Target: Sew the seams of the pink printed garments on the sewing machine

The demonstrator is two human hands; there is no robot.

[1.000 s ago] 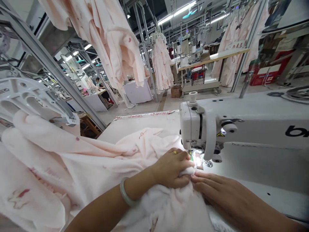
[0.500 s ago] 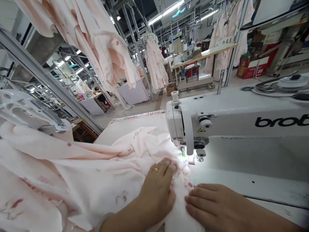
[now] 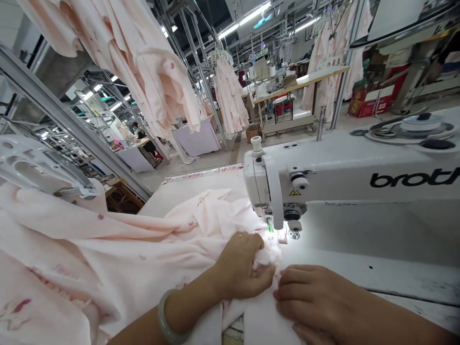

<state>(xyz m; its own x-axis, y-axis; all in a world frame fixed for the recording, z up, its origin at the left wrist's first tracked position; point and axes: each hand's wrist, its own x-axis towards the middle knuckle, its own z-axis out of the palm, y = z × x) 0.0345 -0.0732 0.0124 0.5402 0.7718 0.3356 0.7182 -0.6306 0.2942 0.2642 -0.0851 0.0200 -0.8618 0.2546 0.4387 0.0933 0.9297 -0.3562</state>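
Observation:
A pale pink printed garment (image 3: 143, 268) spreads over the machine table and runs up to the needle area of a white sewing machine (image 3: 341, 163). My left hand (image 3: 240, 266), with a ring and a bangle at the wrist, is closed on a bunched fold of the garment just in front of the lit presser foot (image 3: 270, 225). Close by on the right, my right hand (image 3: 309, 297) has its fingers curled together at the garment's edge. Its fingertips are partly hidden, but they seem to pinch the cloth.
A white hanger (image 3: 43, 167) lies on the garment at left. Pink garments (image 3: 143, 72) hang from a rail above. Metal posts (image 3: 79, 124) stand at left. Farther back are another worktable (image 3: 302, 84), a red box (image 3: 370, 100) and a seated person (image 3: 138, 132).
My left hand has gone from lying on the cloth to gripping a bunched fold of it. The right hand's fingers have drawn in at the garment's edge. The view has shifted slightly.

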